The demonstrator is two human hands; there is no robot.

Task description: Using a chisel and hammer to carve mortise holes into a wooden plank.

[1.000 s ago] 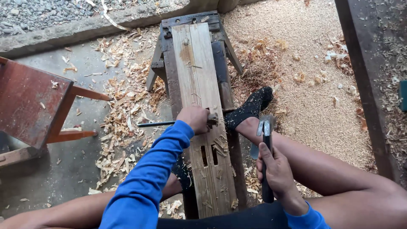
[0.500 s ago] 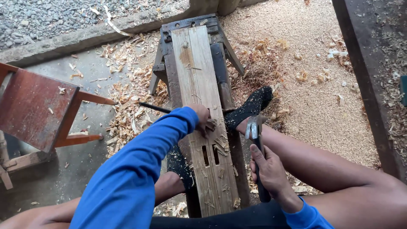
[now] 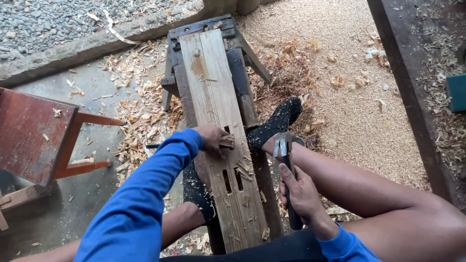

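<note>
Right hand [image 3: 302,194], fingers clenched round hammer [image 3: 285,165] handle, low grip; head-heavy, I judge. Left hand [image 3: 211,139] grasps chisel [image 3: 226,141] upright over mortised plank [image 3: 213,97] on worktop; stiff, hold its shaft. Shavings [image 3: 141,121] beyond.

concrete floor [image 3: 92,92] strewn with wood shavings [image 3: 141,121], sawdust [image 3: 349,111] right, gravel [image 3: 48,24] beyond, perhaps a reddish stool [image 3: 34,136] left.

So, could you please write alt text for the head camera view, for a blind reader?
A person sits astride a wooden plank on a bench, left hand pressing a chisel into it, right hand holding a hammer. Wood shavings cover the ground; a red stool stands left.
</note>
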